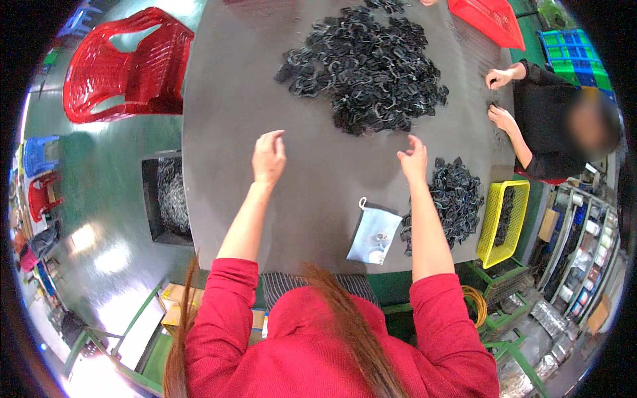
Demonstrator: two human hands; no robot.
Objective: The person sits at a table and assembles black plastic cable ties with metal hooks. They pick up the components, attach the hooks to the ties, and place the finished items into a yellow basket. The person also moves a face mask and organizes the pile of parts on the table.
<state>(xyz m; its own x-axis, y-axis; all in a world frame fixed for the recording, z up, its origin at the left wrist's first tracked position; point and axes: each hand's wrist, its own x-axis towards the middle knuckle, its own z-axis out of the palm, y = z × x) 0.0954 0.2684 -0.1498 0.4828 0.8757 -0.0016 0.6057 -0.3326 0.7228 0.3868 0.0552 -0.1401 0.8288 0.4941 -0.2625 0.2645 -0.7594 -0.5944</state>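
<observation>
Over the grey table [225, 126] I hold both hands apart, short of a large heap of small black curved plastic pieces [381, 73]. My left hand [269, 158] is to the left of the heap's near edge, its fingers loosely bent and nothing visible in them. Close to the heap's near right side is my right hand [414, 160], thumb and forefinger apart, also with nothing visible in it. A smaller pile of similar black pieces [458, 199] lies beside my right forearm, which hides part of it. Between my forearms, nearer the right, rests a light blue pouch [371, 237] with a loop.
At the right edge stands a yellow basket [488, 229] with black pieces inside. A red basket [494, 23] sits at the far right corner. Across the right side, a co-worker's hands [502, 118] are at the table edge. A black bin [150, 199] and red chair [126, 73] stand left.
</observation>
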